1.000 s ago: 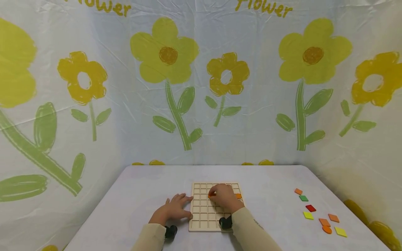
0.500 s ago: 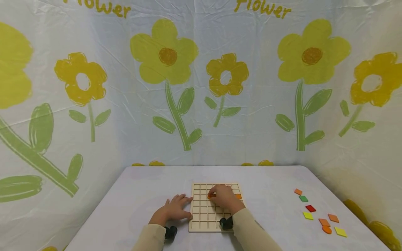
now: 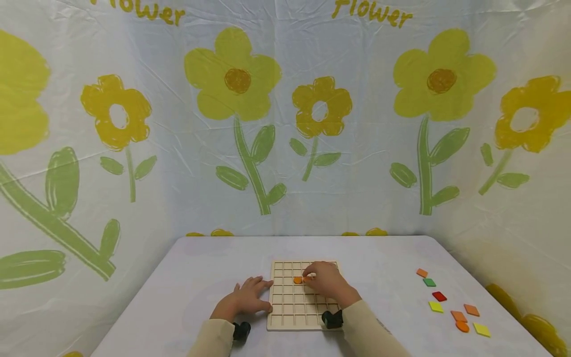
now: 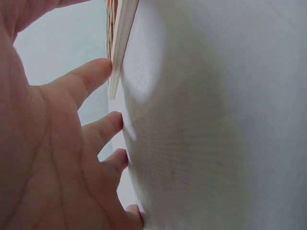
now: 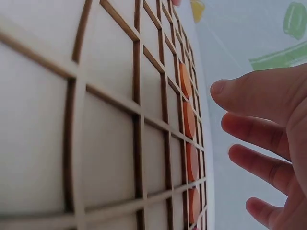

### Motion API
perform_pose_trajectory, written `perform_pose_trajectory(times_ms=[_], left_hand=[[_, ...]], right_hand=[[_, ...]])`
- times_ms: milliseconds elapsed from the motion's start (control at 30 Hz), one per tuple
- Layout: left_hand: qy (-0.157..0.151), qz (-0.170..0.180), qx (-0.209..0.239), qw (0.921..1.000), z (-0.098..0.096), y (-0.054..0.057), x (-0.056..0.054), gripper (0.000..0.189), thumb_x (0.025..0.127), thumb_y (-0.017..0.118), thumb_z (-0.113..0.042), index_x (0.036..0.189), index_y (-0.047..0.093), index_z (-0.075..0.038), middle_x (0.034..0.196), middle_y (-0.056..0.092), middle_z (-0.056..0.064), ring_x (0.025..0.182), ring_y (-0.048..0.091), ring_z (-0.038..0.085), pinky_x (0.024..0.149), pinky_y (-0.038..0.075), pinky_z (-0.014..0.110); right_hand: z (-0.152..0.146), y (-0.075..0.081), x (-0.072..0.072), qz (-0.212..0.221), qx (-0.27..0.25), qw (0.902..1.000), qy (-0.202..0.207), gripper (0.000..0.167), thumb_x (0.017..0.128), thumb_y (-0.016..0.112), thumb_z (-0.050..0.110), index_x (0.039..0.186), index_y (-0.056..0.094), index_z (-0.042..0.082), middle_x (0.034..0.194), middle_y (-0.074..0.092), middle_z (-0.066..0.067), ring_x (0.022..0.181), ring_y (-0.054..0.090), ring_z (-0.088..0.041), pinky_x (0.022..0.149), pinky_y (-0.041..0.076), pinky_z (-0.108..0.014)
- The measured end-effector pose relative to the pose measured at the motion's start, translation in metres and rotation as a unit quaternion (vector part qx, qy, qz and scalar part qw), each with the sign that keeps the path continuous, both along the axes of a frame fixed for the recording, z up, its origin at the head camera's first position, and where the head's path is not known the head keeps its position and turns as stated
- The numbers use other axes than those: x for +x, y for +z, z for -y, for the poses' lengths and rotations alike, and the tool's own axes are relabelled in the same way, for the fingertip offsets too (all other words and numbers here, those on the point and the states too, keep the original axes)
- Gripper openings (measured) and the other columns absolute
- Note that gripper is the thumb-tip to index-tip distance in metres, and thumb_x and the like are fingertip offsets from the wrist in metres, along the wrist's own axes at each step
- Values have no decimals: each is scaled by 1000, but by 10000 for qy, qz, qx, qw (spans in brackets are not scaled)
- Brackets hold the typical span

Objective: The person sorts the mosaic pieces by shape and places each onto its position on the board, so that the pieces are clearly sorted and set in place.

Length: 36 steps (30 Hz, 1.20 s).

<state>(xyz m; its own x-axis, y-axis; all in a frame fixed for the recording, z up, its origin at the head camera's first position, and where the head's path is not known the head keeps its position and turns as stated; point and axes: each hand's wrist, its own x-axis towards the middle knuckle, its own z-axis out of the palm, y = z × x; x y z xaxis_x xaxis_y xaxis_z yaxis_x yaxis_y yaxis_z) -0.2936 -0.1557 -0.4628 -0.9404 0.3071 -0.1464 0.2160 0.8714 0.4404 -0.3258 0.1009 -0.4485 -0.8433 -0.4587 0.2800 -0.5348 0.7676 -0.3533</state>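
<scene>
A white curtain printed with yellow flowers [image 3: 272,168] stands along the far side of a white tabletop [image 3: 214,263] in the head view. The right hand [image 3: 331,283] is over the far part of a pale wooden grid board [image 3: 287,312], fingers loosely bent beside flat round orange pieces [image 3: 297,280] set in it; the left hand [image 3: 246,297] lies spread at its left edge. Small square coloured tiles [image 3: 439,296] and a loose orange disc [image 3: 462,326] lie rightward, across a stretch of tabletop.

The left wrist view shows one fingertip touching the board's edge, others on the tabletop.

In the right wrist view, thumb and fingers stand parted, with a gap to four orange pieces in a row.
</scene>
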Motion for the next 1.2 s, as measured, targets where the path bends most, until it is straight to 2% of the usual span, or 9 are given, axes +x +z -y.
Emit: perform_pose_trajectory(times_ms=[367, 700, 867, 1000, 1200], left_hand=[[62, 19, 37, 10000, 2, -3, -3, 75, 74, 67, -44, 143, 48, -20, 152, 37, 14, 143, 26, 44, 109, 14, 74], [58, 20, -17, 10000, -1, -4, -2, 73, 76, 68, -45, 142, 49, -19, 151, 38, 15, 142, 27, 43, 108, 14, 74], [16, -94, -101, 9999, -1, -5, -1, 77, 77, 70, -56, 141, 50, -18, 150, 39, 14, 141, 30, 41, 107, 17, 75], [50, -125, -119, 9998, -2, -5, -2, 80, 75, 71, -58, 141, 49, -18, 151, 39, 14, 142, 30, 40, 107, 17, 74], [58, -89, -133, 9999, -2, -6, -3, 78, 77, 70, -55, 142, 49, -19, 151, 38, 14, 142, 29, 41, 107, 16, 75]], right_hand=[[-28, 9, 13, -60, -128, 9997, -189, 15, 87, 69, 16, 99, 75, 10, 106, 72, -5, 109, 63, -32, 96, 46, -55], [-58, 14, 28, -167, -126, 9993, -318, 15, 85, 72, 16, 99, 75, 12, 104, 71, -2, 104, 65, -29, 96, 46, -55], [-72, 16, 34, -416, 49, 9983, -395, 16, 82, 75, 15, 97, 75, 12, 102, 72, -1, 102, 66, -27, 95, 45, -55], [-82, 18, 37, -602, 189, 9970, -442, 16, 82, 75, 15, 98, 75, 13, 101, 71, 0, 102, 65, -27, 96, 44, -55], [-96, 19, 42, -331, 169, 9968, -708, 17, 80, 77, 16, 97, 74, 15, 101, 71, 3, 104, 65, -26, 99, 42, -55]])
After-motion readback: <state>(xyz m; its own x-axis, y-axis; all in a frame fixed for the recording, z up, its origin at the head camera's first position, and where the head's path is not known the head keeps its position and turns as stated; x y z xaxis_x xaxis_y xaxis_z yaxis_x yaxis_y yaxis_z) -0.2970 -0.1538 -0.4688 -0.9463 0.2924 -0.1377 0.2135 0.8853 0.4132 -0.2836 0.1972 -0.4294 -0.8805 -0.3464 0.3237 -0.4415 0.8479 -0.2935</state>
